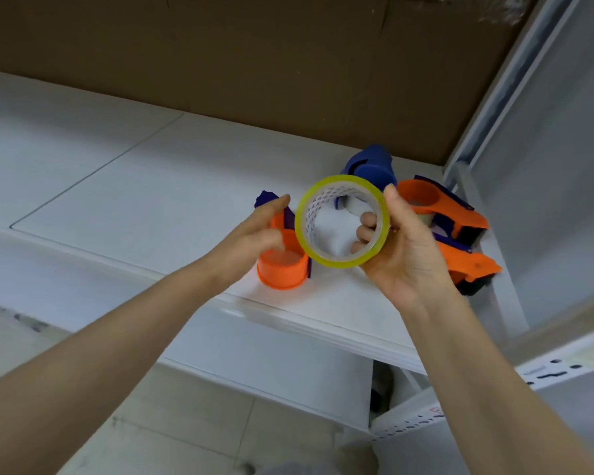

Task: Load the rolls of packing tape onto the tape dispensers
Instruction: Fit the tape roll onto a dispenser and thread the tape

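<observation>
My right hand [403,248] grips a roll of clear yellowish packing tape [378,252] and holds it up over the white shelf, its white core facing me. My left hand [254,234] holds an orange and blue tape dispenser [282,269] just left of the roll, thumb on its orange drum. A blue dispenser [371,168] lies behind the roll. Two more orange dispensers [439,207] [470,265] lie to the right, partly hidden by my right hand.
The white shelf [134,186] runs left and back to a brown cardboard wall [254,63]. A white metal upright [474,200] stands at the shelf's right end. The shelf's front edge [288,320] runs under my forearms, with tiled floor below.
</observation>
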`<state>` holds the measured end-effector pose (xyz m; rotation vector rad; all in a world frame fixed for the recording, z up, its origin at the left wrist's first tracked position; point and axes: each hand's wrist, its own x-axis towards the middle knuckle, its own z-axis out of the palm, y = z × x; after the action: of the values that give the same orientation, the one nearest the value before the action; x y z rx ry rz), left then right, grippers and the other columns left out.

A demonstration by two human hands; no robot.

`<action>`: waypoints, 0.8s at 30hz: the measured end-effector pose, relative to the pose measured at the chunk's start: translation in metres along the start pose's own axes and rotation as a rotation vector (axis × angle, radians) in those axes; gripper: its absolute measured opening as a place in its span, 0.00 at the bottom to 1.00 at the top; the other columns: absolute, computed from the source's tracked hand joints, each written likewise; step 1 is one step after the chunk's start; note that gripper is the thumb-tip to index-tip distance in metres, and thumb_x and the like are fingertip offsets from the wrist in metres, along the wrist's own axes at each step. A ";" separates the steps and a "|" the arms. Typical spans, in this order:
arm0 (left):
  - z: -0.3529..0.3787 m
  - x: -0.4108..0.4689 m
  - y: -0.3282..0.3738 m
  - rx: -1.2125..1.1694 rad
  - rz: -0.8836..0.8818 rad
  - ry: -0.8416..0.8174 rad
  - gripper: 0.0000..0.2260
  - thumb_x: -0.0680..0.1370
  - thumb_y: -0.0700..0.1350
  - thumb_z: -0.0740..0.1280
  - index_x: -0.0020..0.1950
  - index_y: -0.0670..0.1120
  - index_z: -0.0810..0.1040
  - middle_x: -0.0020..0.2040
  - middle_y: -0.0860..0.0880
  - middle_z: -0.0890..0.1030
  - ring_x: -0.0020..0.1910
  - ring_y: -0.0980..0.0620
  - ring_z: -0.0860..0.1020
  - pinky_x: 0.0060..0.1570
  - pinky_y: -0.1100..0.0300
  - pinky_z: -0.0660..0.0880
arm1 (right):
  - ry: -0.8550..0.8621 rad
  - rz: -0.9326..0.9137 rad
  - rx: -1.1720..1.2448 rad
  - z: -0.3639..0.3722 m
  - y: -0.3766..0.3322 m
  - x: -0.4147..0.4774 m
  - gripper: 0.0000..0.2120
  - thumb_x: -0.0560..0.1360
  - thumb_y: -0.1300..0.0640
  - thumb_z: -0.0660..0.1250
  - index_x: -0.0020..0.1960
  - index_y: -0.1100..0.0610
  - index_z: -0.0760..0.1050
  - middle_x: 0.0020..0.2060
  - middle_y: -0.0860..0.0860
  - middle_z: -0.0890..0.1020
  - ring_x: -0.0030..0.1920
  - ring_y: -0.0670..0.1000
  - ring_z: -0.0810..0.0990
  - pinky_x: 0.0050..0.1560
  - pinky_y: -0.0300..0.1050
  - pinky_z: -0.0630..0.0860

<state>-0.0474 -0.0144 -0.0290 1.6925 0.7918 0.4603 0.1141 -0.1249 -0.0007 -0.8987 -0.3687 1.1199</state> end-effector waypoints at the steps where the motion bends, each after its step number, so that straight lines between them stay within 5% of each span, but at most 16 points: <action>1: 0.002 -0.005 0.004 -0.128 0.006 0.011 0.32 0.67 0.49 0.65 0.72 0.54 0.66 0.69 0.56 0.70 0.68 0.55 0.69 0.67 0.53 0.67 | -0.027 0.022 -0.008 0.001 0.004 -0.001 0.12 0.67 0.55 0.70 0.50 0.56 0.77 0.30 0.48 0.77 0.29 0.44 0.72 0.31 0.37 0.73; 4: 0.010 -0.020 0.017 -0.261 0.023 0.074 0.15 0.76 0.48 0.67 0.61 0.48 0.76 0.54 0.48 0.82 0.51 0.52 0.81 0.50 0.56 0.80 | -0.072 0.061 -0.036 0.010 0.017 -0.001 0.13 0.70 0.58 0.69 0.54 0.58 0.76 0.31 0.49 0.78 0.30 0.45 0.74 0.31 0.38 0.74; 6: 0.010 -0.023 0.017 -0.310 -0.026 0.180 0.08 0.77 0.41 0.64 0.54 0.44 0.79 0.47 0.44 0.83 0.44 0.51 0.82 0.42 0.58 0.82 | -0.040 0.062 -0.124 0.013 0.021 0.002 0.14 0.75 0.52 0.65 0.57 0.57 0.77 0.37 0.51 0.81 0.36 0.46 0.80 0.39 0.40 0.79; 8: 0.001 -0.022 0.014 -0.454 -0.130 0.273 0.07 0.79 0.42 0.61 0.48 0.43 0.79 0.43 0.44 0.83 0.39 0.50 0.83 0.40 0.57 0.82 | 0.005 -0.031 -0.465 0.010 0.020 0.010 0.16 0.78 0.48 0.60 0.62 0.52 0.75 0.52 0.49 0.82 0.51 0.46 0.81 0.55 0.44 0.77; 12: -0.018 -0.021 0.004 -0.388 -0.180 0.371 0.08 0.79 0.46 0.61 0.48 0.42 0.76 0.44 0.44 0.81 0.40 0.51 0.82 0.40 0.57 0.82 | -0.149 -0.122 -1.083 -0.005 0.027 0.019 0.23 0.74 0.55 0.68 0.67 0.42 0.68 0.67 0.45 0.67 0.65 0.45 0.68 0.61 0.42 0.68; 15: -0.017 -0.021 0.002 -0.232 -0.181 0.384 0.07 0.78 0.44 0.62 0.44 0.43 0.76 0.43 0.45 0.76 0.40 0.51 0.79 0.33 0.60 0.82 | -0.249 -0.123 -1.288 -0.012 0.044 0.022 0.28 0.71 0.58 0.71 0.69 0.46 0.67 0.67 0.49 0.67 0.67 0.49 0.68 0.67 0.48 0.68; 18: -0.011 -0.017 0.002 -0.178 -0.196 0.380 0.07 0.79 0.42 0.60 0.42 0.46 0.76 0.42 0.48 0.77 0.39 0.54 0.78 0.28 0.63 0.79 | -0.211 -0.174 -1.258 -0.015 0.051 0.026 0.27 0.72 0.61 0.67 0.69 0.48 0.68 0.66 0.50 0.73 0.60 0.52 0.77 0.61 0.53 0.75; 24: -0.010 -0.006 0.000 -0.158 -0.220 0.332 0.07 0.78 0.43 0.60 0.52 0.45 0.77 0.47 0.49 0.79 0.45 0.54 0.78 0.33 0.60 0.81 | -0.172 -0.262 -1.345 -0.019 0.053 0.030 0.23 0.75 0.61 0.63 0.69 0.50 0.67 0.60 0.52 0.79 0.58 0.52 0.78 0.60 0.53 0.76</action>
<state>-0.0583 -0.0113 -0.0257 1.3813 1.1382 0.6416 0.1070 -0.0993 -0.0586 -1.8338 -1.4262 0.5982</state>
